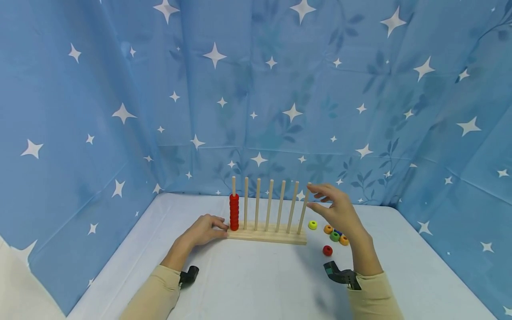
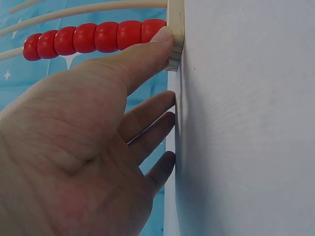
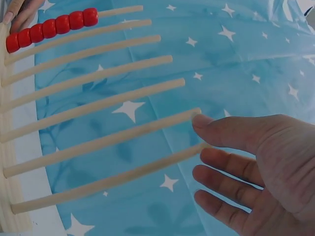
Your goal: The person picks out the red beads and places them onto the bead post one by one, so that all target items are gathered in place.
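A pale wooden peg rack [image 1: 266,235] stands upright on the table, with a row of several pegs. Red beads [image 1: 234,212] are stacked on its leftmost peg, whose tip stays bare; the other pegs carry none. My left hand [image 1: 205,230] holds the left end of the base, the thumb [image 2: 161,35] on its near side. Up by the top of the rightmost peg [image 3: 108,184] is my right hand [image 1: 338,209], thumb and fingers apart. No bead shows between them. In the right wrist view the thumb tip [image 3: 202,121] is by the second peg's end.
Loose beads lie right of the rack: a yellow one [image 1: 313,225], a red one [image 1: 327,250], a green one [image 1: 335,236], two orange ones and a blue one partly hidden. A blue star-patterned curtain [image 1: 256,111] surrounds the white table [image 1: 256,284].
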Motion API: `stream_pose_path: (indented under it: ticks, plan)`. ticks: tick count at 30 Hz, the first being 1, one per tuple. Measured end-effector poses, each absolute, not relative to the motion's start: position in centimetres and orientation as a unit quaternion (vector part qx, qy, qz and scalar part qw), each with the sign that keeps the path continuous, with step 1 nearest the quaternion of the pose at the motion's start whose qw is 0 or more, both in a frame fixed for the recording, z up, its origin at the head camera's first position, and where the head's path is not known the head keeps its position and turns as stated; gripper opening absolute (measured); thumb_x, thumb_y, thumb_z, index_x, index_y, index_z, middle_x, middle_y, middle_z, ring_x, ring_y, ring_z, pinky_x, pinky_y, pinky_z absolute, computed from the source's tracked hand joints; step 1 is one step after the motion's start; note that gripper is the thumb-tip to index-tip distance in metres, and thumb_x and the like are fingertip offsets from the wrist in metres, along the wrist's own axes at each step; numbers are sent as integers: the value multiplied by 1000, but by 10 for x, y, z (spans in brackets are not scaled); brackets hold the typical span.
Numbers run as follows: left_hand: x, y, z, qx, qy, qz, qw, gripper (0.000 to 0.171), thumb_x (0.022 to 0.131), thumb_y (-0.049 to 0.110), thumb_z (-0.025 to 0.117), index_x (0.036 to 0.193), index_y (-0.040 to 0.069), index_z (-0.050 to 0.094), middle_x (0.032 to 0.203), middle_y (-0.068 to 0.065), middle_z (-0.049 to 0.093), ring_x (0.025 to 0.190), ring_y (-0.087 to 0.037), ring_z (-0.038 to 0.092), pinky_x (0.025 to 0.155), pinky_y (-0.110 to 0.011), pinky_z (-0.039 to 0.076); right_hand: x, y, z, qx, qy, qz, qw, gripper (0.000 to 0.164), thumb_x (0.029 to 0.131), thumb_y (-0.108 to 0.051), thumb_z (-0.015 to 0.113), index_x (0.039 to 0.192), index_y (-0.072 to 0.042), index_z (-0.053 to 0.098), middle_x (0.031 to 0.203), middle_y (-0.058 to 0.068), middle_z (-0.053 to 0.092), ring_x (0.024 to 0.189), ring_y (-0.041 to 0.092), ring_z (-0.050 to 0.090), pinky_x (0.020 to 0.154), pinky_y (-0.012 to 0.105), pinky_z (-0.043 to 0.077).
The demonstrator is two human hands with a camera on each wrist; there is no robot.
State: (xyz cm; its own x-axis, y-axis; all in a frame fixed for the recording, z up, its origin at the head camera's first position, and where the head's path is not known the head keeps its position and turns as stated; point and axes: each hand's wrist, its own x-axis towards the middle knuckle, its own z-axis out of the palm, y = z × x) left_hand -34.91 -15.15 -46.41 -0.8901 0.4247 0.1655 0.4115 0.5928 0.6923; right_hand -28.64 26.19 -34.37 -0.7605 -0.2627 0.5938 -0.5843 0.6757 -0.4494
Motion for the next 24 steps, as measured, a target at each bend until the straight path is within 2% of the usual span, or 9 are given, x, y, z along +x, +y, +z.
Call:
stream_pose_path:
  ticks: [8, 13, 24]
  plan:
    - [-348, -151, -464, 229, 894, 385, 9, 22, 90, 19, 82, 108, 8, 84, 137, -22, 67, 136, -42, 57, 116, -60, 41, -289, 274, -348, 218, -894, 331, 207, 42, 96, -16, 77, 135, -7, 68, 131, 12, 69, 111, 33, 68, 91, 56, 57]
    - [-349, -151, -466, 219, 896, 387, 10, 21, 89, 20, 83, 107, 9, 84, 137, -21, 68, 137, -41, 57, 116, -60, 40, -290, 280, -351, 204, -907, 321, 182, 34, 96, -20, 77, 128, -10, 72, 125, 9, 71, 110, 31, 68, 91, 50, 57]
    - [-350, -152, -467, 227, 895, 384, 10, 21, 90, 19, 82, 109, 9, 84, 138, -22, 67, 137, -42, 57, 116, -59, 41, -291, 297, -355, 210, -918, 323, 98, 35, 93, -16, 80, 127, -8, 74, 120, 12, 73, 105, 31, 70, 88, 38, 58]
